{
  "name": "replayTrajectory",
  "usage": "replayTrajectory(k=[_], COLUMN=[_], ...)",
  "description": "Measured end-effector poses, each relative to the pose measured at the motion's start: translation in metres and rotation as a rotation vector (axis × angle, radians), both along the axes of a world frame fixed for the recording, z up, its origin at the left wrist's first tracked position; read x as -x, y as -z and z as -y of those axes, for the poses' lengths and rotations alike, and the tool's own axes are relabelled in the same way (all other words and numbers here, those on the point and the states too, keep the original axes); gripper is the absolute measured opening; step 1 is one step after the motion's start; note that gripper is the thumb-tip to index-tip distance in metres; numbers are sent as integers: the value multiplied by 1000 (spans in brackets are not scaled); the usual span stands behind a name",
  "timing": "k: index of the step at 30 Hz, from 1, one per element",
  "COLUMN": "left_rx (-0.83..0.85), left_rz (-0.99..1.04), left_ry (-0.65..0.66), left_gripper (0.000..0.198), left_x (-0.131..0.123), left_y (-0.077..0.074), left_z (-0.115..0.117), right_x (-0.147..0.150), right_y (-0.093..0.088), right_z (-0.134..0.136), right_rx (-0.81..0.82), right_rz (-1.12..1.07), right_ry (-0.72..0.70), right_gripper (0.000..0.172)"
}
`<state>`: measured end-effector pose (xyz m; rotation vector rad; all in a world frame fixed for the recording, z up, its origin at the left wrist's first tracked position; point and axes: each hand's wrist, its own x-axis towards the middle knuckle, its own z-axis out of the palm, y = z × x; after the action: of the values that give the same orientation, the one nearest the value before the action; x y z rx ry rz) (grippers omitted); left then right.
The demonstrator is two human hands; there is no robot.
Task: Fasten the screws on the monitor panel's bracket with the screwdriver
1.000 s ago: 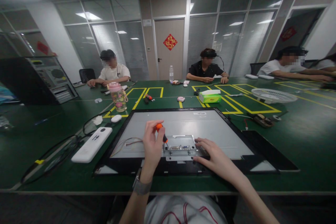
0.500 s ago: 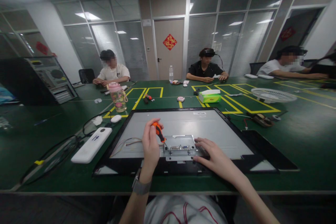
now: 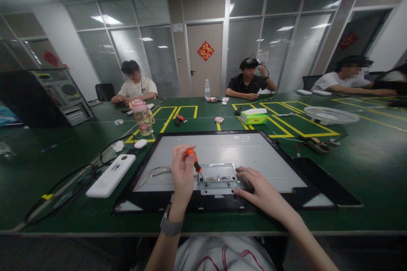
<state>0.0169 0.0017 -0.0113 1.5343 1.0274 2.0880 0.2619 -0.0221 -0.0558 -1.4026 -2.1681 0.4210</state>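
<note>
Underneath both grips spreads the green table, with yellow lines marked on it beyond them. Directly below them lies a big flat monitor panel, grey back up in a black frame, its near edge close to the table's edge. Out to the side of the left grip, just beside the panel's frame, rests a white slab-shaped device. Farther off beyond that grip stands a pink-lidded bottle, and beyond the right grip sits a green tissue box; both are well apart from the panel. Between the two grips a metal plate sits on the panel's near half. The right grip lies flat with fingers spread apart, their tips touching the plate's right end. The left grip, with a watch on its wrist, is clamped on an orange-handled screwdriver. The tool is tilted, with its tip down at the plate's left corner. Thin wires trail from that grip's outer side across the panel.
</note>
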Motion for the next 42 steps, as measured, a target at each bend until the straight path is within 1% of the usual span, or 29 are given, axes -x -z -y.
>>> replayTrajectory(k=[2, 5, 7, 10, 12, 14, 17, 19, 22, 23, 26, 28, 32, 34, 37, 39, 42], left_rx=[1, 93, 102, 4, -33, -2, 62, 37, -35, -30, 55, 67, -38, -21, 52, 34, -36], left_rz=[-24, 33, 60, -3, -47, -42, 8, 3, -34, -35, 6, 25, -26, -34, -4, -6, -42], left_ry=[-19, 57, 81, 1, -38, -10, 54, 32, -50, -53, 14, 33, -48, -42, 12, 6, -56], left_gripper=[26, 32, 34, 29, 25, 26, 33, 33, 29, 29, 34, 37, 29, 28, 33, 34, 31], left_x=[0, 0, 0, 0, 1, 1, 0, 0, -1, 0, 0, 0, 0, 1, 1, 1, 1], left_y=[-1, 0, 0, -1, -1, -1, 0, -1, -3, -3, -2, -1, -1, -1, -1, -1, -2], left_z=[1, 1, 1, 0, -1, 0, 2, 2, 2, 2, 1, 1, 1, 1, 1, 1, 1], right_x=[0, 0, -1, -1, -2, -2, -1, -1, 0, 0, 0, 0, -1, 0, 0, 0, 0], right_y=[-1, 1, 2, 4, 5, 5, 5, 5, 2, 1, 1, 1, 2, 2, 0, -1, 0], right_z=[0, 0, -1, -1, -1, -2, -2, -2, -1, 0, 0, 0, -1, -1, 0, 0, 0], right_rx=[2, -9, -17, -22, -21, -21, -25, -22, -16, -14, -8, -8, -12, -13, -1, 7, -7], right_rz=[1, -4, -5, -4, -4, -4, -1, 1, 0, 0, 2, -1, -12, -12, -8, -7, -9], right_ry=[-2, -4, -5, -3, 0, 0, -4, -4, 1, 2, 0, -1, 1, -1, -3, -3, -5], right_gripper=[36, 35, 35, 35, 35, 35, 35, 36, 35, 35, 36, 36, 35, 36, 35, 34, 34])
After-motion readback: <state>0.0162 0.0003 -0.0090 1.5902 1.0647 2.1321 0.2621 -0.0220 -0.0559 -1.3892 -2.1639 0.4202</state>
